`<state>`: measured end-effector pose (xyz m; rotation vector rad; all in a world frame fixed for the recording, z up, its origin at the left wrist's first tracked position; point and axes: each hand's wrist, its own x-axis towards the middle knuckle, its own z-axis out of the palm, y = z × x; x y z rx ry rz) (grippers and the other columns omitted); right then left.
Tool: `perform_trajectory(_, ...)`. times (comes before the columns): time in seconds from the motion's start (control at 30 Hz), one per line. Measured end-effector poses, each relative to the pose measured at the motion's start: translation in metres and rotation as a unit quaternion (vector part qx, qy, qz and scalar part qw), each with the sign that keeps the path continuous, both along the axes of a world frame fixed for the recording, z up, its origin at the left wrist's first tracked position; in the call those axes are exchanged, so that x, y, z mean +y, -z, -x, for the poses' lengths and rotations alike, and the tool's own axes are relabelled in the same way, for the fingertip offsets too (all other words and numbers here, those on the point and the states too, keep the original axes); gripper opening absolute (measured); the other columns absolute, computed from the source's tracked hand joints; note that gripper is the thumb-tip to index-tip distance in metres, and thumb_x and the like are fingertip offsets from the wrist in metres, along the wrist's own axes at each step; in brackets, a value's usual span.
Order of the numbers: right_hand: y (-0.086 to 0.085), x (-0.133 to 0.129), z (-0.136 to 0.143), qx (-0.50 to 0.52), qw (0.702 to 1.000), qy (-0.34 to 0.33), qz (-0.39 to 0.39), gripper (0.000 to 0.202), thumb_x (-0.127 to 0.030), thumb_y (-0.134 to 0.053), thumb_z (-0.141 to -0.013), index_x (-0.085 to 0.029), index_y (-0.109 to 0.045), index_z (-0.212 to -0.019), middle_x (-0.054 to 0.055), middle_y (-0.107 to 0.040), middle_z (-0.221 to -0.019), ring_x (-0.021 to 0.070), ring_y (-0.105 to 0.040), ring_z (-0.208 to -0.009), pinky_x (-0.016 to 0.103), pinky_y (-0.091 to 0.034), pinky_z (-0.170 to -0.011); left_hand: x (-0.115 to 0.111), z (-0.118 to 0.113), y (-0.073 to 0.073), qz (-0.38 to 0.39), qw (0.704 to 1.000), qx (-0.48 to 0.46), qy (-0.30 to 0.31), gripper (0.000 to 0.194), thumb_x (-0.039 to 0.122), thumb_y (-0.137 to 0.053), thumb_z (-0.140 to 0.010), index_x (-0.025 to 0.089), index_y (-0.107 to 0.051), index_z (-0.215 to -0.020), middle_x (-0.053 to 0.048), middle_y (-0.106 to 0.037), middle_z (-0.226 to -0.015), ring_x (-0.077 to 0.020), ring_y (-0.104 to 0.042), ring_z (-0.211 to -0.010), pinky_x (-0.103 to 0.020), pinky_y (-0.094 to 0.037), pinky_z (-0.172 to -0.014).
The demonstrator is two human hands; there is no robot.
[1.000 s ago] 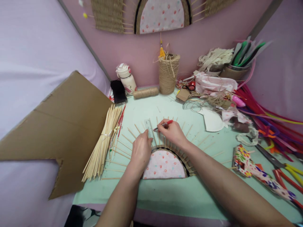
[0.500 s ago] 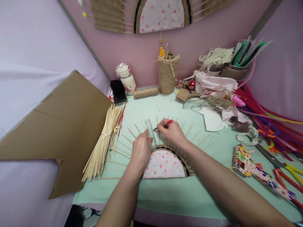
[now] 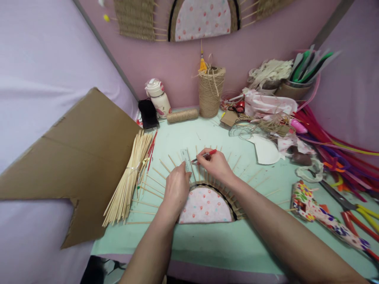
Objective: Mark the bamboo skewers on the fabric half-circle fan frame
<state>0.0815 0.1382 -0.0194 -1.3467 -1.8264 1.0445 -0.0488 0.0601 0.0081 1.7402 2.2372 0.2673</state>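
Note:
On the table lies a half-round piece of pink patterned fabric with a black and twine border and thin wooden sticks fanning out from its curve. My left hand grips a clear ruler, which lies along one stick above the border. Just to the right, my right hand is closed round a red pen, its tip beside the ruler and a stick. My right forearm covers part of the right-hand sticks.
Cardboard and a stick bundle are at left. Behind stand a bottle, a twine roll and a twine spool. Scissors, a floral-wrapped tool, white fabric and colourful strips lie at right.

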Motion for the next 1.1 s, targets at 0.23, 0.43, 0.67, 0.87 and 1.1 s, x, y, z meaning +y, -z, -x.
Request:
perform_trajectory(0.23, 0.003, 0.001, 0.000, -0.005, 1.000, 0.000, 0.001, 0.018, -0.027, -0.052, -0.079, -0.021, -0.064, -0.067, 0.000, -0.067, -0.061, 0.0147, -0.060, -0.060, 0.024, -0.042, -0.061, 0.000, 0.001, 0.002, -0.004, 1.000, -0.006, 0.001, 0.041, 0.020, -0.051, -0.090, 0.009, -0.054, -0.129, -0.014, -0.071, -0.100, -0.0239, -0.065, -0.098, -0.032, -0.046, -0.085)
perform_trajectory(0.43, 0.000, 0.000, 0.000, 0.000, 1.000, -0.001, 0.000, 0.018, -0.028, -0.052, -0.079, -0.021, -0.065, -0.068, 0.000, -0.067, -0.060, 0.0143, -0.061, -0.058, 0.024, -0.043, -0.061, 0.000, 0.001, 0.001, -0.010, 1.000, -0.008, 0.005, 0.041, 0.019, -0.050, -0.090, 0.008, -0.054, -0.129, -0.014, -0.071, -0.100, -0.0236, -0.065, -0.097, -0.032, -0.046, -0.084)
perform_trajectory(0.67, -0.023, -0.003, -0.006, 0.084, 0.996, 0.030, -0.005, 0.014, -0.025, -0.054, -0.079, -0.019, -0.064, -0.071, 0.001, -0.071, -0.067, 0.0152, -0.065, -0.064, 0.025, -0.046, -0.063, -0.001, 0.001, 0.001, -0.020, 1.000, -0.024, -0.001, 0.042, 0.019, -0.052, -0.089, 0.007, -0.054, -0.129, -0.014, -0.071, -0.098, -0.0247, -0.065, -0.096, -0.033, -0.047, -0.084)
perform_trajectory(0.87, -0.065, -0.013, -0.034, 0.105, 0.991, 0.063, -0.058, 0.013, -0.026, -0.057, -0.080, -0.019, -0.064, -0.072, 0.001, -0.070, -0.068, 0.0160, -0.065, -0.068, 0.026, -0.046, -0.067, -0.002, 0.002, -0.001, -0.083, 0.994, -0.071, -0.027, 0.047, 0.020, -0.055, -0.088, 0.009, -0.051, -0.133, -0.010, -0.071, -0.092, -0.0216, -0.065, -0.087, -0.033, -0.047, -0.082)
perform_trajectory(1.1, -0.062, -0.049, -0.072, 0.066, 0.991, 0.105, -0.051, 0.014, -0.028, -0.059, -0.080, -0.019, -0.065, -0.072, 0.001, -0.069, -0.069, 0.0161, -0.064, -0.069, 0.026, -0.045, -0.068, -0.003, 0.008, -0.008, -0.131, 0.984, -0.115, -0.047, 0.045, 0.021, -0.056, -0.087, 0.010, -0.054, -0.131, -0.007, -0.069, -0.087, -0.0183, -0.063, -0.080, -0.033, -0.047, -0.080)
